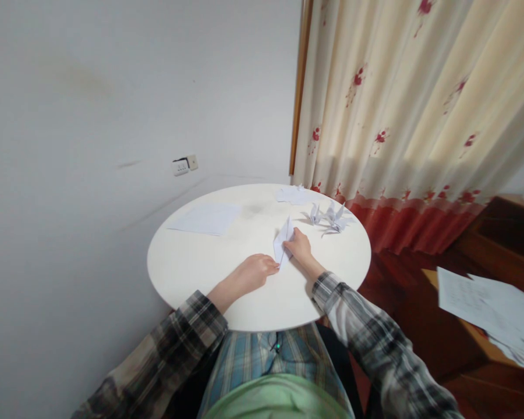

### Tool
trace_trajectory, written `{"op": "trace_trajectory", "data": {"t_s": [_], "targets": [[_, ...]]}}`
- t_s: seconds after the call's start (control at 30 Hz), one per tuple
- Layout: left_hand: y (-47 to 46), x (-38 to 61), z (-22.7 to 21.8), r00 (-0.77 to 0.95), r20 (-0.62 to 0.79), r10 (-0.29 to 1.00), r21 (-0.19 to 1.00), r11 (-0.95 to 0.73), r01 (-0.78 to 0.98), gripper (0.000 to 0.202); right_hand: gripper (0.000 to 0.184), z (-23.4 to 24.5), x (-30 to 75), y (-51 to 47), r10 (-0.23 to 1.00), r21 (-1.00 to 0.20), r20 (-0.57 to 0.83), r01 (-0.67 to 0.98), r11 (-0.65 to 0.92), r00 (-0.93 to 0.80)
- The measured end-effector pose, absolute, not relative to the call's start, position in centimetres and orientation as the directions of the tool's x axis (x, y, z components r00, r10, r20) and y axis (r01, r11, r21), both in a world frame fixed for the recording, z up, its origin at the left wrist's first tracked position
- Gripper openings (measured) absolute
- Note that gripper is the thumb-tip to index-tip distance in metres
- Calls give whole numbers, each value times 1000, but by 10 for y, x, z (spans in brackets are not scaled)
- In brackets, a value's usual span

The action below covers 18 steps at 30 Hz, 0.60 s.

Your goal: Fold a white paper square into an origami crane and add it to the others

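Note:
A folded piece of white paper [282,240], long and pointed at its far end, is between my two hands above the round white table [192,265]. My left hand [261,270] pinches its near lower tip. With closed fingers, my right hand [298,244] grips the paper's right side, thumb on the face. Beyond my right hand stand several folded paper cranes [334,220], close together with their wings spread. Some of the folded paper's right side is hidden behind my fingers.
Flat white paper sheets [207,218] lie at the table's left, and another sheet [293,195] is near the far edge. A socket [180,167] is on the wall. A curtain [388,134] hangs behind. Papers [484,302] rest on wooden furniture at right.

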<state>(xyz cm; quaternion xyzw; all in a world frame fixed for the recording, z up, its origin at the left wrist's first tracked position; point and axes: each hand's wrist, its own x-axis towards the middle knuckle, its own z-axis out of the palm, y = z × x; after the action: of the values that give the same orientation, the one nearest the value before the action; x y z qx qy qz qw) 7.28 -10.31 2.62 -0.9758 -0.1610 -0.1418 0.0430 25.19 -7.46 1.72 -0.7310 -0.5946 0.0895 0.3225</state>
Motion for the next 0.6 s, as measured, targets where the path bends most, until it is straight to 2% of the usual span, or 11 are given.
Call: {"op": "trace_trajectory", "data": {"t_s": [0.27,0.6], "targets": [[-100,72,22,885,341,318,30,-944,327,40,31,18,253,-75,924,-587,266,807,-71,275],[-99,71,21,888,359,287,9,-953,304,36,29,19,254,-74,926,-591,250,802,-86,284]]}}
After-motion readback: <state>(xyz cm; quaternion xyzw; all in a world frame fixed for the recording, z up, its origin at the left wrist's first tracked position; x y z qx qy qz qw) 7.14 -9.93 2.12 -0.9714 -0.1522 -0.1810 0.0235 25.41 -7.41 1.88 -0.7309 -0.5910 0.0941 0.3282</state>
